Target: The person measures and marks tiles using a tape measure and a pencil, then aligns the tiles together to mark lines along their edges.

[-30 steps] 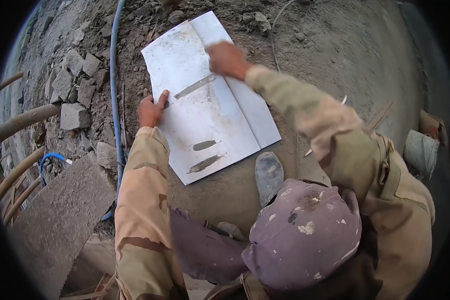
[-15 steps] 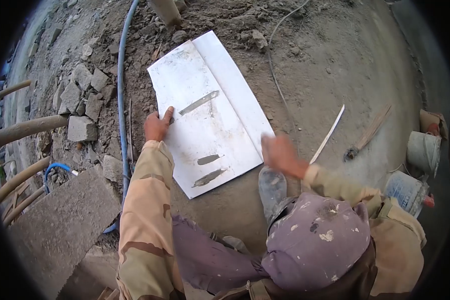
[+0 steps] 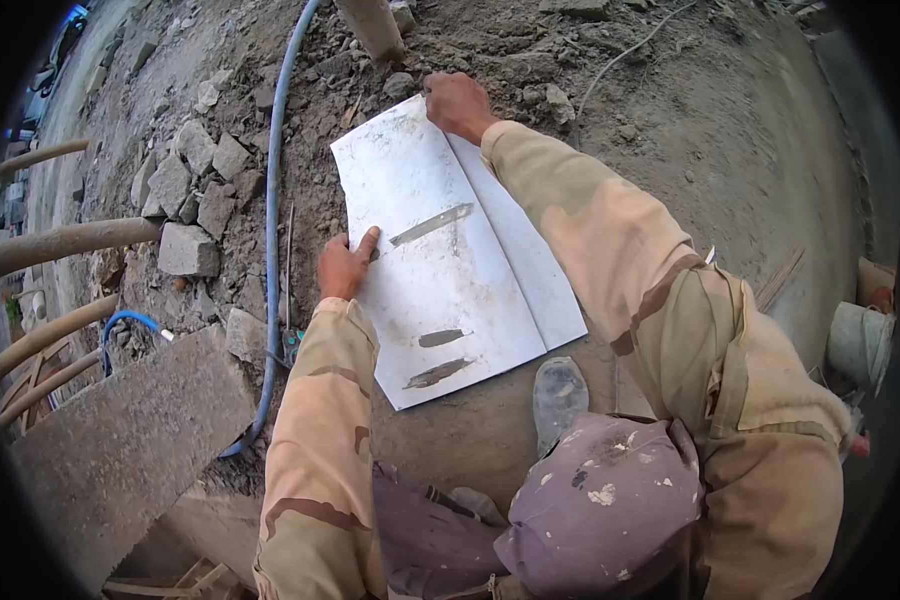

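Observation:
A white board [image 3: 420, 290] with grey-brown smears lies on the dirt in front of me. Along its right side shows a second white panel [image 3: 530, 255]; whether the two are joined I cannot tell. My left hand [image 3: 345, 268] grips the left edge of the smeared board, thumb on top and the other fingers at or beneath the edge. At the far end my right hand [image 3: 458, 105] is closed on the board's upper edge, near where the two white surfaces meet. Its fingertips are partly hidden.
A blue hose [image 3: 275, 190] runs along the left, beside broken concrete chunks [image 3: 188, 250]. Wooden poles [image 3: 70, 245] and a rough slab [image 3: 140, 440] lie further left. My boot [image 3: 560, 400] is close to the near edge. A bucket [image 3: 858, 345] stands at right.
My right hand has moved from the near right corner up to the far end and closed on the edge. The left hand keeps its hold. The camera view has shifted slightly.

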`<act>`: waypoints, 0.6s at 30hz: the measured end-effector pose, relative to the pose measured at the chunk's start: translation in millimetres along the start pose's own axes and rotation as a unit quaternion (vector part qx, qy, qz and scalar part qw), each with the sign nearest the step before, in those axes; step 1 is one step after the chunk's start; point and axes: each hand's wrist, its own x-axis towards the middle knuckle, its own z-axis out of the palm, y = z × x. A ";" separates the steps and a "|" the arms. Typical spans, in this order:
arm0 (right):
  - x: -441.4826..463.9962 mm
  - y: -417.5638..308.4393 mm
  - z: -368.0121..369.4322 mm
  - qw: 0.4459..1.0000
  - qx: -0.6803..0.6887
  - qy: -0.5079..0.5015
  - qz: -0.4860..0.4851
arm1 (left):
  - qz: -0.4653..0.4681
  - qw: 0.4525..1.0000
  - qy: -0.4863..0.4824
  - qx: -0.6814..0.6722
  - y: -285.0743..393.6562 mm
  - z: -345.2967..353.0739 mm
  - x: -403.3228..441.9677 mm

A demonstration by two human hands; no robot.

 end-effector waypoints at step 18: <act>-412.1 43.4 -59.5 0.957 -0.056 -0.279 0.065 | 0.011 0.999 0.019 0.026 -18.1 16.6 14.3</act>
